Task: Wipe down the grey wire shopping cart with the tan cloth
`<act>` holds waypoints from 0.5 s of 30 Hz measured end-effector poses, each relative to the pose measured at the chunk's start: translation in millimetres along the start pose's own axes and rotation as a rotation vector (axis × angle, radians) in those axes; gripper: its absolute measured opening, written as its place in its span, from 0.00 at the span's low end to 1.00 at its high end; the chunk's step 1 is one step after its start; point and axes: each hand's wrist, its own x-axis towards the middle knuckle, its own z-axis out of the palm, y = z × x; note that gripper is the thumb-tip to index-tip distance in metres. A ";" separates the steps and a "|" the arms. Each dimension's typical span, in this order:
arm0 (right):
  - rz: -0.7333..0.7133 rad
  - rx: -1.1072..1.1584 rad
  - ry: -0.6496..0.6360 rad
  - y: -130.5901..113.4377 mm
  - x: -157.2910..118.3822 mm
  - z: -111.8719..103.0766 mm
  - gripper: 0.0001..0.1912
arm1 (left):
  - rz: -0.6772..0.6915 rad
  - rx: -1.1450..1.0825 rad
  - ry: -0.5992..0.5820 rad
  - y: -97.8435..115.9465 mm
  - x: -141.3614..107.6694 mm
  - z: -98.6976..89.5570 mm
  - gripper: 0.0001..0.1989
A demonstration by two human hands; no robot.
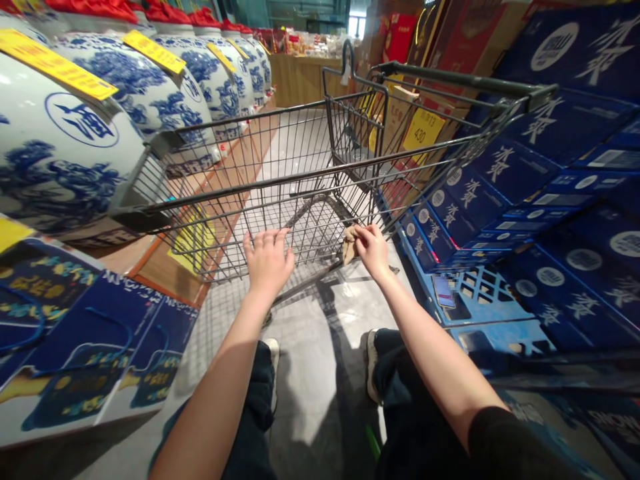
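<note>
A black wire shopping cart (280,181) stands crosswise in front of me, its basket empty. My left hand (270,259) lies against the near wire side with its fingers spread, the fingertips touching the wires. My right hand (372,252) pinches a crumpled beige cloth (349,245) against the lower wires near the basket's right end. Part of the cloth is hidden behind the fingers. The cart's push handle (470,79) is at the upper right.
Large blue-and-white jars (95,153) with red cloth tops line a wooden platform (150,273) on the left. Blue printed gift bags (75,347) stand nearer. Stacked blue boxes (520,167) rise on the right by a blue plastic pallet (485,293); a phone (444,291) lies there.
</note>
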 end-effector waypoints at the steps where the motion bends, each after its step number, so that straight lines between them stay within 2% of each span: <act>1: 0.004 0.026 0.030 -3.5 1.4 -2.7 0.17 | 0.002 -0.001 0.003 0.0 -0.1 -0.1 0.26; 5: -0.020 0.122 0.241 -16.9 11.0 -12.9 0.15 | 0.000 -0.001 0.008 1.4 -0.5 -0.5 0.25; 7: -0.031 0.146 0.282 -18.7 12.5 -9.9 0.14 | -0.003 -0.003 0.004 1.8 -0.4 -0.4 0.25; 9: -0.032 0.138 0.180 -16.6 8.1 0.5 0.11 | -0.005 -0.012 0.006 1.7 -0.2 -0.1 0.25; 13: -0.028 0.021 -0.149 -11.0 -4.8 22.2 0.06 | 0.002 -0.033 0.008 0.6 0.3 -0.6 0.26; 15: -0.016 -0.018 -0.143 -11.6 -3.3 22.2 0.06 | 0.007 -0.026 -0.001 0.6 0.5 -1.4 0.26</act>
